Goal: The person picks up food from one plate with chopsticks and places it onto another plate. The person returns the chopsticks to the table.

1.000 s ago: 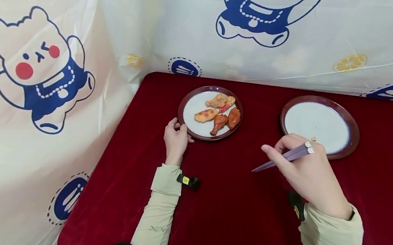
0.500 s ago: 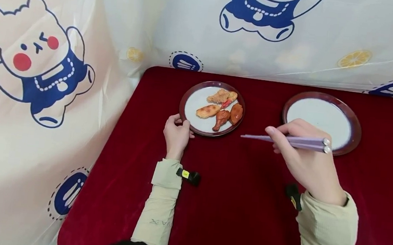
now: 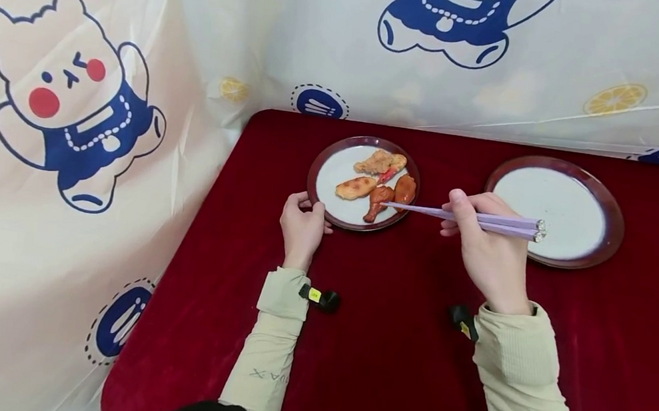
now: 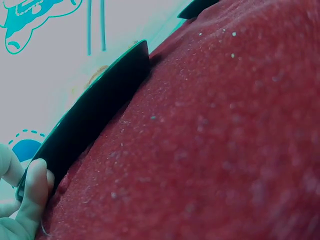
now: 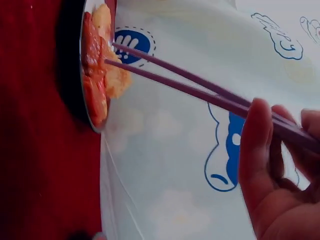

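Observation:
A dark-rimmed plate (image 3: 333, 166) on the red table holds several pieces of fried and glazed chicken, among them a drumstick (image 3: 377, 200). My left hand (image 3: 302, 223) grips the plate's near rim (image 4: 95, 115) with fingers (image 4: 31, 192) curled on its edge. My right hand (image 3: 485, 245) holds a pair of purple chopsticks (image 3: 467, 218) level, pointing left. Their tips reach the drumstick and glazed pieces (image 5: 95, 60) at the plate's right side. In the right wrist view the chopsticks (image 5: 200, 90) are slightly parted at the food.
A second plate (image 3: 602, 194) with nothing on it stands to the right, behind my right hand. The table is covered in red velvet cloth (image 3: 399, 347). A cartoon-printed curtain (image 3: 141, 45) hangs along the back and left side.
My right hand raised the chopsticks from a downward slant to level and moved them left until the tips reached the chicken. The left hand stayed on the plate's rim.

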### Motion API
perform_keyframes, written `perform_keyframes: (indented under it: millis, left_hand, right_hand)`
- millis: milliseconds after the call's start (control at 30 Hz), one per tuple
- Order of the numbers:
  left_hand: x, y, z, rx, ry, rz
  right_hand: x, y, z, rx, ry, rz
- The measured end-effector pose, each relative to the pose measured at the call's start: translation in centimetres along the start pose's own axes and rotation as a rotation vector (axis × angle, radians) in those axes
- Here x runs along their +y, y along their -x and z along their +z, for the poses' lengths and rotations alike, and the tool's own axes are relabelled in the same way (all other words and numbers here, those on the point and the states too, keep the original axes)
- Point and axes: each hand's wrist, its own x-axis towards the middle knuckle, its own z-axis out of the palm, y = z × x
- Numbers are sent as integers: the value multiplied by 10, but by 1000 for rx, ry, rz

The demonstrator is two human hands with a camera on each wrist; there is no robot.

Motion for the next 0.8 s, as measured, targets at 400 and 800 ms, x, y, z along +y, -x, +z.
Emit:
perform_keyframes:
  millis: [400, 800]
  left_hand:
    - [0, -2, 2, 1, -10, 2]
    - [0, -3, 3, 5, 0, 0]
  right_hand:
    - [9, 3, 25, 131, -119, 155]
    - [8, 7, 35, 174, -146, 150]
